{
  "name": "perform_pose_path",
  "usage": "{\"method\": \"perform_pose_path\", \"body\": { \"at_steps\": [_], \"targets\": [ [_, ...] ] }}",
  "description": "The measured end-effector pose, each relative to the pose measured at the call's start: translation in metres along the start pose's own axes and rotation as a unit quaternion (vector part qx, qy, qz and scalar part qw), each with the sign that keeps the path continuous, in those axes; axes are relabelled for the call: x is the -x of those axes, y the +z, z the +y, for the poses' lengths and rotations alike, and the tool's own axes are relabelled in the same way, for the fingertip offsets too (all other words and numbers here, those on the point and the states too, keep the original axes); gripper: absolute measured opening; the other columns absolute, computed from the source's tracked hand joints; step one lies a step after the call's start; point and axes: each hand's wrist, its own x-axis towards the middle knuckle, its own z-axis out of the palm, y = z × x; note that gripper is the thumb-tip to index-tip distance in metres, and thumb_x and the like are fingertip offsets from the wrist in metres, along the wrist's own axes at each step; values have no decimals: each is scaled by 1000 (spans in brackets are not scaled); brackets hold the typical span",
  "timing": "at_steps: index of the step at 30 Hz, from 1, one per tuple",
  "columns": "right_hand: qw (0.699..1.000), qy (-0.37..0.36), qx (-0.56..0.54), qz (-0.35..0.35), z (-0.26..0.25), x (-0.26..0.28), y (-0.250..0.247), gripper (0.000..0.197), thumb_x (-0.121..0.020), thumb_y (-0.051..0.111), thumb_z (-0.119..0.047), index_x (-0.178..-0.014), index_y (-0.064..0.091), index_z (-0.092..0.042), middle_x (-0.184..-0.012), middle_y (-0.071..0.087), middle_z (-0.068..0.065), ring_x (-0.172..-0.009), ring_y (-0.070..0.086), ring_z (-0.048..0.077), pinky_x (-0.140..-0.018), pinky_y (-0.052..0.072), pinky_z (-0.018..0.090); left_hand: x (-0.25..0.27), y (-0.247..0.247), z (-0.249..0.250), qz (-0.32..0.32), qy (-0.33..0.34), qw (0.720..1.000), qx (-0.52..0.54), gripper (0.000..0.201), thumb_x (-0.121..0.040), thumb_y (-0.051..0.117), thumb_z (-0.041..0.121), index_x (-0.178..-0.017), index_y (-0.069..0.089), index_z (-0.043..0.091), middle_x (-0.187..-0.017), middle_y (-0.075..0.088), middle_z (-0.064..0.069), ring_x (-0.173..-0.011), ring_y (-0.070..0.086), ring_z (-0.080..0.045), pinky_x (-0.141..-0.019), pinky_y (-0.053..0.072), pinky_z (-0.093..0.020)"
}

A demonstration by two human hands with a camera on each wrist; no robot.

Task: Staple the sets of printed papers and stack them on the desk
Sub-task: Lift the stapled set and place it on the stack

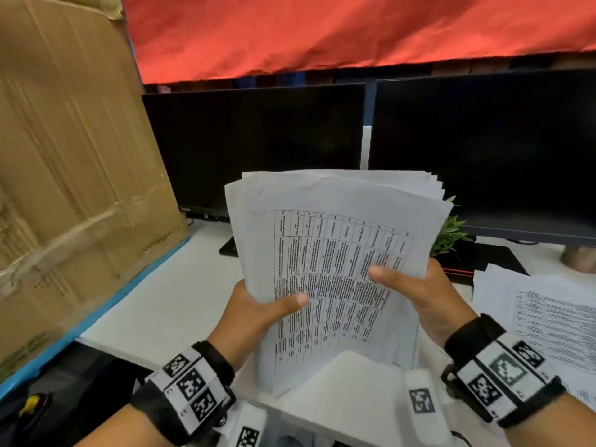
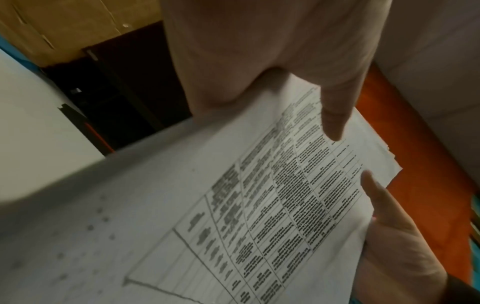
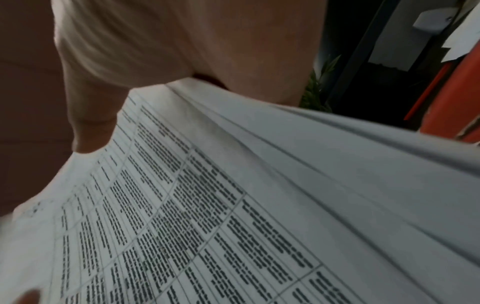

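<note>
A sheaf of printed papers (image 1: pixel 335 240) with a dense table on the top sheet stands upright above the desk (image 1: pixel 174 304), its sheets fanned unevenly at the top. My left hand (image 1: pixel 258 308) grips its left edge, thumb on the print. My right hand (image 1: pixel 416 285) grips the right edge, thumb across the front. The left wrist view shows the papers (image 2: pixel 233 205) with my left thumb (image 2: pixel 335 115) on them and the right hand (image 2: pixel 389 222) at the far edge. The right wrist view shows the papers (image 3: pixel 233 205) fill the frame below the right thumb (image 3: pixel 91 127). No stapler is visible.
Another pile of printed sheets (image 1: pixel 541 314) lies on the desk at right. Two dark monitors (image 1: pixel 258 146) (image 1: pixel 483 150) stand behind, with a small green plant (image 1: pixel 451 233) between. A large cardboard box (image 1: pixel 71 162) stands at left. A white box (image 1: pixel 338 395) sits below the papers.
</note>
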Motion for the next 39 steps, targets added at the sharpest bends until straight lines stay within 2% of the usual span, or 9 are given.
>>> {"method": "perform_pose_path", "body": {
  "at_steps": [4,9,14,19,23,26,29,33,39],
  "targets": [
    [999,-25,0,46,-10,-4,0,70,-51,88,-52,-112,68,-23,-111,73,-3,-105,68,14,-88,54,33,-6,2,1,95,44,994,-33,30,-80,73,10,-107,68,23,-102,75,11,-96,71,-8,-77,56,-18],
    [959,-154,166,171,-53,-8,-9,92,-59,83,-42,-140,40,-27,-133,56,-7,-123,52,2,-105,44,31,-13,-9,22,76,104,980,-150,24,-84,72,12,-101,68,29,-95,72,25,-89,69,4,-75,54,-11],
    [855,-254,451,23,-100,-12,-2,78,-65,84,-39,-133,47,-29,-126,56,-17,-120,48,-6,-100,30,4,-21,-7,47,-10,159,941,-298,39,-85,73,14,-81,60,51,-75,63,42,-75,61,17,-63,42,-1],
    [914,-98,390,-55,-84,-19,0,11,-80,75,-25,-90,74,-30,-84,74,-11,-77,69,-1,-64,52,12,-25,-14,49,-43,127,922,-363,18,-79,79,28,-78,72,44,-75,70,21,-68,65,3,-60,52,-24],
    [954,-100,278,59,-57,-8,-27,17,-81,75,-20,-86,71,-36,-86,74,-16,-79,69,-1,-72,55,24,-22,-47,36,41,59,920,-385,17,-69,85,30,-77,71,25,-68,68,7,-59,62,3,-54,45,-18],
    [969,-93,198,113,-40,6,-41,18,-81,73,-19,-96,71,-29,-94,74,-17,-88,72,7,-75,58,28,-14,-68,20,94,11,984,-148,43,-62,85,23,-102,72,13,-95,76,-2,-88,73,-14,-68,58,-24],
    [978,-91,135,130,-30,19,-36,20,-81,70,-17,-99,71,-25,-95,75,-15,-89,72,9,-68,56,17,-7,-66,11,73,-11,996,39,73,-61,87,34,-123,62,6,-121,69,-10,-110,67,-29,-81,59,-37],
    [983,-96,72,136,-27,27,-30,27,-80,67,-15,-107,69,-15,-104,74,-7,-94,71,11,-70,56,18,-10,-48,25,97,66,992,46,36,-77,76,16,-112,68,14,-117,71,-9,-111,66,-28,-97,50,-47],
    [986,-47,72,145,-1,37,-35,44,-68,77,-16,-111,69,-11,-95,76,-1,-84,72,10,-67,58,23,-6,-39,12,74,57,996,17,43,-65,84,39,-100,73,18,-108,74,-5,-100,71,-21,-81,58,-30]
  ]
}}
